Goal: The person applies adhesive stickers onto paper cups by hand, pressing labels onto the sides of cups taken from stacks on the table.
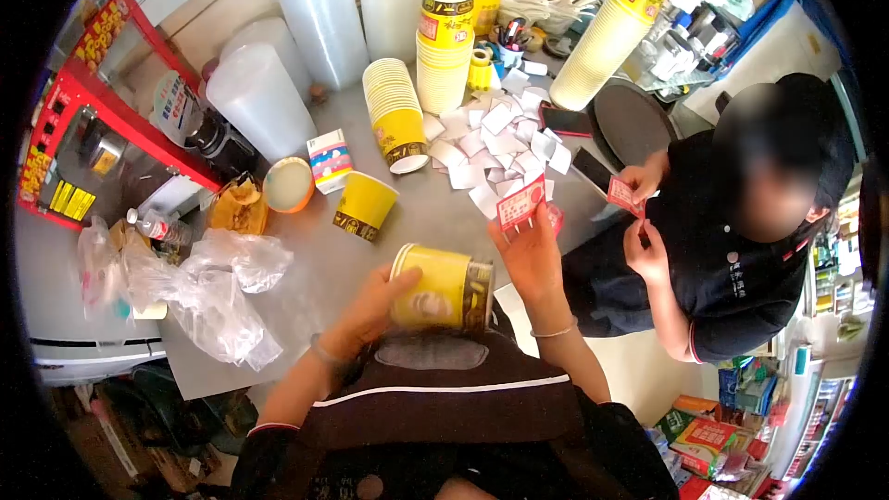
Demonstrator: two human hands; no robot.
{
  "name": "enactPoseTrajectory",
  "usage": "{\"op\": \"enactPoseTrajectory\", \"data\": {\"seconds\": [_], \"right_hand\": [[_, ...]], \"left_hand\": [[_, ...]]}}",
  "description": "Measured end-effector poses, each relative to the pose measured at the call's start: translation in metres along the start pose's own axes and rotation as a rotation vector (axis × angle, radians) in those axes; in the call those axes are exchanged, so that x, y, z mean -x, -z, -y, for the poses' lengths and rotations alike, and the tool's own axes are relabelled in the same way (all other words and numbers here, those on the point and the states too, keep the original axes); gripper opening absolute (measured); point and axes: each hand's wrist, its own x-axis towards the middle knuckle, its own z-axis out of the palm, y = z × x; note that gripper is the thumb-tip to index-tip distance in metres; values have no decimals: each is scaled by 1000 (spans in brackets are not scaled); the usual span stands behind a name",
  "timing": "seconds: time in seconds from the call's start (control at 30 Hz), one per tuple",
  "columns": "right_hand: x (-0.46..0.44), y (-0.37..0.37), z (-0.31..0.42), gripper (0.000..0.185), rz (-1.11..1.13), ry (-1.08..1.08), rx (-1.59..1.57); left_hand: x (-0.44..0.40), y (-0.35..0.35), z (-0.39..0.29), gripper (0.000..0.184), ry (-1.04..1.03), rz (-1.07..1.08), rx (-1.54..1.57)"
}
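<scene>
Seen from a head-worn camera, a person's left hand has a firm grip on a yellow tub, tipped on its side in front of the chest at the near edge of a grey bench. The right hand, raised just beside it, has a narrow grip on a red label, well clear of the tub. The side of the tub that shows has no red label. Farther back, the upright stack and the tall leaning stack each show red labels already on their end tubs; whether those nested inside carry them cannot be seen. The tilted stack and the single tub show none on their visible sides. Many white slips lie scattered, suggesting a good deal is done, with some tubs apparently still plain. At the right, a co-worker holds another red slip.
</scene>
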Motion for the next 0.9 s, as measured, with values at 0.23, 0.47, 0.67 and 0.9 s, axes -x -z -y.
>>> {"op": "enactPoseTrajectory", "data": {"seconds": [0.23, 0.47, 0.67, 0.9], "right_hand": [[8, 35, -26, 31, -36, -213, 103], [9, 8, 20, 27, 65, 54, -149], [5, 14, -2, 29, -22, 35, 17], [45, -25, 0, 19, -78, 72, 775]], "left_hand": [[-3, 22, 48, 51, -97, 180, -436], [-18, 23, 34, 39, -95, -32, 46], [-35, 22, 55, 34, -62, 129, -615], [-43, 12, 43, 40, -93, -152, 225]]}}
